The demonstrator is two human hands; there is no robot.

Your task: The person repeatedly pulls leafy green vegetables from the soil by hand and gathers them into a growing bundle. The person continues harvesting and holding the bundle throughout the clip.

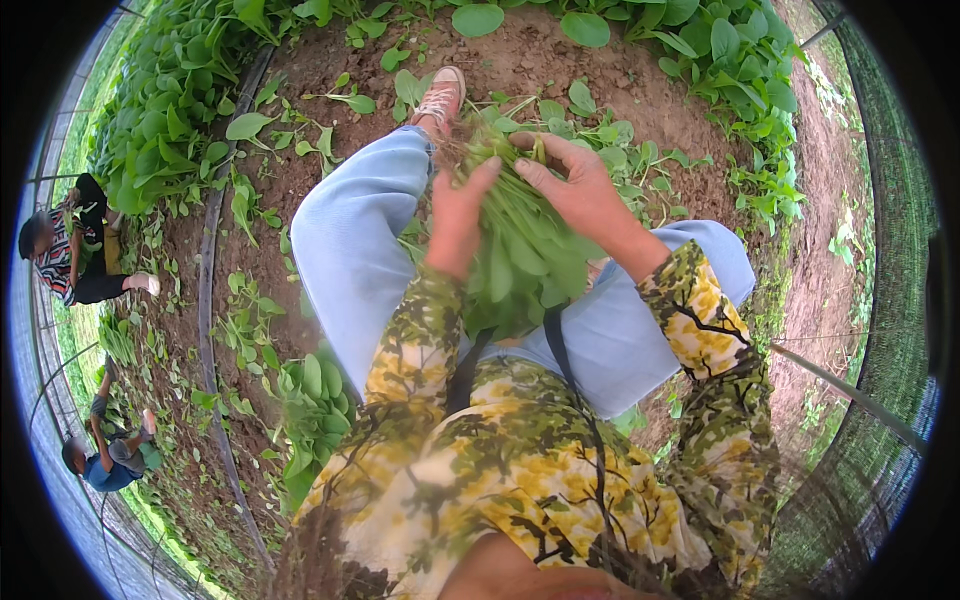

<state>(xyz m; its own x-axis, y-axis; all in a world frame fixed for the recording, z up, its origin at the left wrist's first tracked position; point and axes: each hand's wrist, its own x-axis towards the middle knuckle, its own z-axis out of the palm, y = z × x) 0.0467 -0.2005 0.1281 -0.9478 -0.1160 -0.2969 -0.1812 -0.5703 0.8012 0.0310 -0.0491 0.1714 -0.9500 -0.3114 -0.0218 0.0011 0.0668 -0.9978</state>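
A bunch of leafy green plants [517, 232] lies between my hands above my lap, its pale stems and brown roots [457, 142] pointing away from me and its leaves towards my body. Around the left side of the stems near the roots my left hand [461, 210] is closed. My right hand [577, 187] is at the right side of the stems, its thumb and fingers pinching a yellowish-green stem or leaf [538, 148] at the top of the bunch.
Loose leaves lie on the soil past my shoe [442, 94]. A pile of greens [315, 412] sits by my left hip. A dark hose or strip [208, 300] runs along the left. Growing plants [165, 127] stand ahead. Two people [67, 247] crouch at far left. Netting [900, 225] borders the right.
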